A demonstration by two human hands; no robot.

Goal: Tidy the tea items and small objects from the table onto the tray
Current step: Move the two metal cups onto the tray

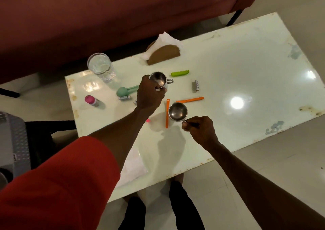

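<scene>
While we look down on the pale table, our left hand has its fingers curled round the far steel cup, near the green clip. Our right hand pinches the handle of the near steel cup, which is beside two orange sticks. We cannot tell if the cups touch the table. A glass of water, a napkin holder, a pink-lidded jar and a battery stand or lie around them.
</scene>
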